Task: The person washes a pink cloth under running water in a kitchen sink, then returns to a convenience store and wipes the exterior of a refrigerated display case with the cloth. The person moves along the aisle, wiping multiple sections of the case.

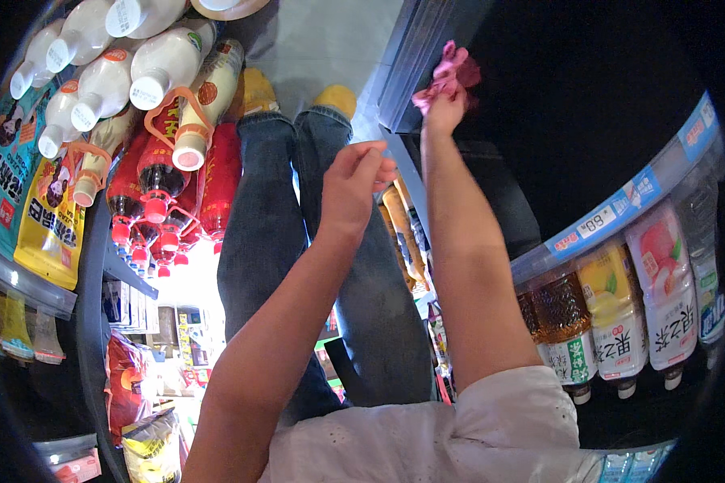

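Note:
My right hand (pixel 446 111) reaches out at the upper right, closed on a crumpled pink cloth (pixel 453 72). The cloth is beside the dark metal edge (pixel 402 72) of a shelf or cabinet; whether it touches the surface I cannot tell. My left hand (pixel 362 181) hangs in front of my jeans, near the middle of the view, with its fingers loosely curled and nothing seen in them. Below it, my jeans (pixel 266 199) and yellow shoes (pixel 335 99) show above a grey floor (pixel 314 36).
White-capped bottles (pixel 163 60), red-capped bottles of dark drink (pixel 160 169) and yellow snack bags (pixel 51 223) crowd the left. On the right, a curved blue price strip (pixel 616 208) runs above drink bottles (pixel 616 326). Red snack bags (pixel 124 374) stand lower left.

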The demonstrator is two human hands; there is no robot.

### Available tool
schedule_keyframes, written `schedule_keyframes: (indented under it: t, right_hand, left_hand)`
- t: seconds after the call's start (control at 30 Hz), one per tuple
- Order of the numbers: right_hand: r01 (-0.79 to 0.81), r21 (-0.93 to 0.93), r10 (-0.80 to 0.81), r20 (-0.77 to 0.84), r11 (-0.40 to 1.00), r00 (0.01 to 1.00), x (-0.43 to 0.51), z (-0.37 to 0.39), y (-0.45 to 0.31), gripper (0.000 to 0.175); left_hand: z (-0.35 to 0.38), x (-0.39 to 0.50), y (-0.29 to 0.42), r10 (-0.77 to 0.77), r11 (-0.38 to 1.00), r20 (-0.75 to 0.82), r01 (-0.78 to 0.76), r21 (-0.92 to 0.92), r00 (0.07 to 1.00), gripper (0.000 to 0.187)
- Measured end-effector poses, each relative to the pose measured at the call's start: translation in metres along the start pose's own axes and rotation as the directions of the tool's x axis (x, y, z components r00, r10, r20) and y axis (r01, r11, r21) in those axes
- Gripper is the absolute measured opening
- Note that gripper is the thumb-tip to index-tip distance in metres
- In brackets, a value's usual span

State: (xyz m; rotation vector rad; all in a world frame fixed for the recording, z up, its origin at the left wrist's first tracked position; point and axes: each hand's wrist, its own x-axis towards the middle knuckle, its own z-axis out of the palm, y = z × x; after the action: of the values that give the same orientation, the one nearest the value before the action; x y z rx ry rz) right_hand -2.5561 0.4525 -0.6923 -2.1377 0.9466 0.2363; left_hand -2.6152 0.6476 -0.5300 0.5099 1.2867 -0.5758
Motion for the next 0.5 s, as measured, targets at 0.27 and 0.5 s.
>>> schedule_keyframes:
  t: [0.27,0.5]
  right_hand:
    - [0.071,-0.699,-0.138,-0.039,0.711,0.99,-0.061,-0.005,0.098,0.036]
    - [-0.596,-0.38,0.395,-0.488,0.707,0.779,0.05,-0.048,0.129,0.025]
  left_hand:
    - [-0.003,-0.001,-0.001,-0.063,0.996,-0.003,0.063,0.067,0.998,0.022]
    - [0.007,-0.023,0.023,-0.083,0.997,0.124,0.082,0.013,0.989,0.022]
